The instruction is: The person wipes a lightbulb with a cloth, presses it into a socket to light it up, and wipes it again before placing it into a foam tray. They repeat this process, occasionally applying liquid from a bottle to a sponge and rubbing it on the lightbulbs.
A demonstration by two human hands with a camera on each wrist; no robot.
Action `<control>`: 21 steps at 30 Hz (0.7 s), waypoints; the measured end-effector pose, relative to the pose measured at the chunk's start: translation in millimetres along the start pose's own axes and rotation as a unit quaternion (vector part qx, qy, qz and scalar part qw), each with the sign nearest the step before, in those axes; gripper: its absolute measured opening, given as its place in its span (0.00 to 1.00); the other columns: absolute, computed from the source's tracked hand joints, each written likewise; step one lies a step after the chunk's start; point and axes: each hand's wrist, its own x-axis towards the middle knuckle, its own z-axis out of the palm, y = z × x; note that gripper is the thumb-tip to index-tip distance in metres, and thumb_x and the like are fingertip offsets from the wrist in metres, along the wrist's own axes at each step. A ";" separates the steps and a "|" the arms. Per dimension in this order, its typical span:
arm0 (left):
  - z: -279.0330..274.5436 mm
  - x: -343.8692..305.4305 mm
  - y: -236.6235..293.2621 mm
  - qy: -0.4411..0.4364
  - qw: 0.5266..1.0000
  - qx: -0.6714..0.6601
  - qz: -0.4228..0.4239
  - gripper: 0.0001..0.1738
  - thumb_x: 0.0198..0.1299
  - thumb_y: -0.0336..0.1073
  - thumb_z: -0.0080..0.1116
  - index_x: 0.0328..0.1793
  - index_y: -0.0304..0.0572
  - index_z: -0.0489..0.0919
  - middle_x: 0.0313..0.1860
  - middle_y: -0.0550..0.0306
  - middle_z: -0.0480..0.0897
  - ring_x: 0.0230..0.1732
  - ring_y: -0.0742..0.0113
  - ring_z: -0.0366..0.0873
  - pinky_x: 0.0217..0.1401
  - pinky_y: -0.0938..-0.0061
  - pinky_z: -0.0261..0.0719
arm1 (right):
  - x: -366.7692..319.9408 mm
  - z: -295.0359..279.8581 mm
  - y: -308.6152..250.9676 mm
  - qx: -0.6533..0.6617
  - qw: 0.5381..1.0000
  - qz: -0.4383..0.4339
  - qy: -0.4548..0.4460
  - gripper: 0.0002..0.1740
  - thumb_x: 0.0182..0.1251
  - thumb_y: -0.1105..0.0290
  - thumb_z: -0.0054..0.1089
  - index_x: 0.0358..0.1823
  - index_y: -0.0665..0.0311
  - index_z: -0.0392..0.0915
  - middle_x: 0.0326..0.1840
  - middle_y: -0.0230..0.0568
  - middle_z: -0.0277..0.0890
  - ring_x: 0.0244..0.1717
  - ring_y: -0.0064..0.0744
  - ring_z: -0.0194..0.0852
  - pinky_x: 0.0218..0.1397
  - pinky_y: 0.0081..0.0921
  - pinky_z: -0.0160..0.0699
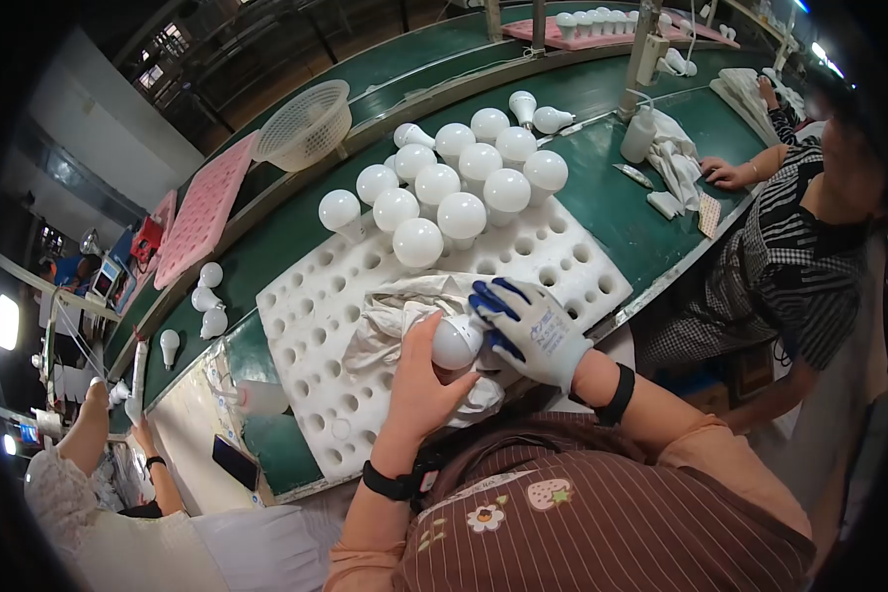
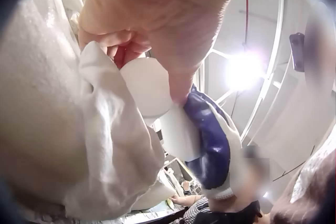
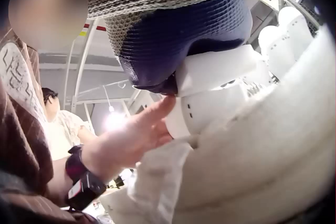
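My bare left hand (image 1: pixel 425 385) grips a white light bulb (image 1: pixel 456 345) around its dome, over a crumpled white cloth (image 1: pixel 377 321). In the right wrist view the bulb's housing shows small dark vent holes and a threaded base. My right hand (image 1: pixel 535 331) wears a white glove with blue-coated fingers. Those blue fingers (image 3: pixel 184 45) hold a second white bulb-shaped piece (image 3: pixel 215 70) right beside the first bulb; I cannot tell its exact kind. Under the cloth lies a white foam tray (image 1: pixel 311 395) with rows of holes. Several white bulbs (image 1: pixel 461 215) stand in its far part.
Loose bulbs (image 1: pixel 207 298) lie on the green bench (image 1: pixel 247 345) at left. A white basket (image 1: pixel 306 126) and pink tray (image 1: pixel 207 210) stand behind. A squeeze bottle (image 1: pixel 638 133) and cloth are at right. Other people sit on both sides; a phone (image 1: pixel 235 464) lies lower left.
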 end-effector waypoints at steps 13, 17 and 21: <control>-13.5 -4.3 -5.5 -0.031 0.823 -0.485 -0.295 0.28 0.67 0.49 0.56 0.63 0.34 0.68 0.41 0.51 0.80 0.30 0.67 0.80 0.26 0.75 0.82 | 17.3 -14.3 4.7 -0.046 0.995 0.039 0.076 0.30 0.55 0.64 0.60 0.62 0.60 0.71 0.68 0.48 0.64 0.67 0.50 0.62 0.66 0.46 0.63; -8.9 -2.7 2.4 -0.005 0.757 -0.564 -0.330 0.27 0.69 0.52 0.49 0.61 0.36 0.70 0.42 0.49 0.80 0.35 0.62 0.82 0.31 0.70 0.85 | 14.2 -30.9 -22.2 -0.003 0.997 -0.018 0.070 0.30 0.52 0.62 0.62 0.60 0.59 0.73 0.68 0.48 0.65 0.68 0.53 0.61 0.67 0.47 0.63; -9.0 -0.6 7.4 -0.004 0.668 -0.659 -0.346 0.27 0.70 0.54 0.43 0.62 0.42 0.71 0.41 0.48 0.79 0.34 0.65 0.77 0.34 0.70 0.81 | 20.9 -23.9 -23.8 -0.008 0.995 -0.068 0.070 0.30 0.53 0.65 0.61 0.61 0.60 0.72 0.70 0.47 0.63 0.69 0.52 0.60 0.68 0.47 0.62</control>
